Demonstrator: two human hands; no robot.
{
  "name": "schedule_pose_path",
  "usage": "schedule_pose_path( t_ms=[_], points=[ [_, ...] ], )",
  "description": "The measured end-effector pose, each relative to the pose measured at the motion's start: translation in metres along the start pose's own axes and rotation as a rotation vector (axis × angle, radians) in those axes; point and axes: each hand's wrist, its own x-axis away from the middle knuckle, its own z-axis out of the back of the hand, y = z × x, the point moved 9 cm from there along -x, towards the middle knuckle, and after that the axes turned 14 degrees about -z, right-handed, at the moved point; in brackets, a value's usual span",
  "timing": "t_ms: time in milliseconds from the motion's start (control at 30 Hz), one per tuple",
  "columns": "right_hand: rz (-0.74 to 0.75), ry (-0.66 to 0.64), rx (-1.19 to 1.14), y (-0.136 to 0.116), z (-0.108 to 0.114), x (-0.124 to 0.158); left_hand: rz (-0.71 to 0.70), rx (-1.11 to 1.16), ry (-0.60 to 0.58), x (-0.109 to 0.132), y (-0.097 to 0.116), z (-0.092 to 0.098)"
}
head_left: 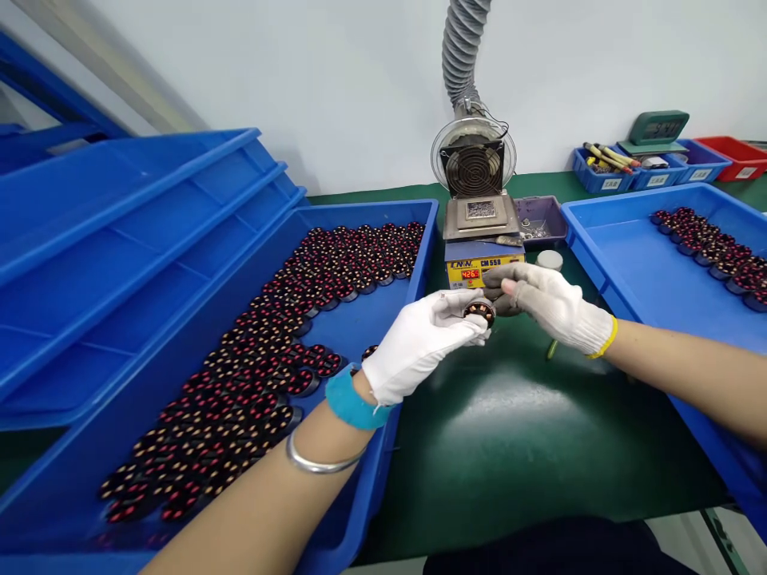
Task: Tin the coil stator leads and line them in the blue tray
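My left hand (423,339), in a white glove, grips a small round black part (480,311) with copper-coloured contacts, held over the green table. Close on its right is my right hand (542,299), in a white glove with grey fingertips; its fingers are bent together, and whatever they may hold is hidden. Just behind both hands stands a yellow and blue solder pot (484,271) with a red number display. Many similar round parts (240,375) lie in the large blue tray (432,231) on the left.
Another blue tray (626,239) at the right bears rows of parts. Stacked blue trays (120,200) stand at the far left. A fan (474,169) with a duct, a purple bin (548,209), a white lid (550,259) and a green clock (657,128) are at the back.
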Motion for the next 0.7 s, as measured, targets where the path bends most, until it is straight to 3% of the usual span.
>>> schedule_pose_path(
  t_ms=[167, 367, 567, 700],
  points=[
    [0.004, -0.116, 0.308, 0.0, -0.019, 0.005, -0.032, -0.018, 0.092, -0.001, 0.0, 0.008],
    [0.032, 0.005, 0.431, -0.007, -0.016, 0.013, -0.057, -0.164, 0.126, -0.002, 0.002, 0.014],
    [0.099, 0.192, 0.412, -0.006, 0.003, 0.009, -0.092, -0.341, 0.148, -0.003, 0.002, 0.019],
    [0.07, 0.11, 0.477, -0.001, -0.002, 0.002, -0.1, -0.404, 0.09, -0.001, 0.001, 0.007]
  ],
)
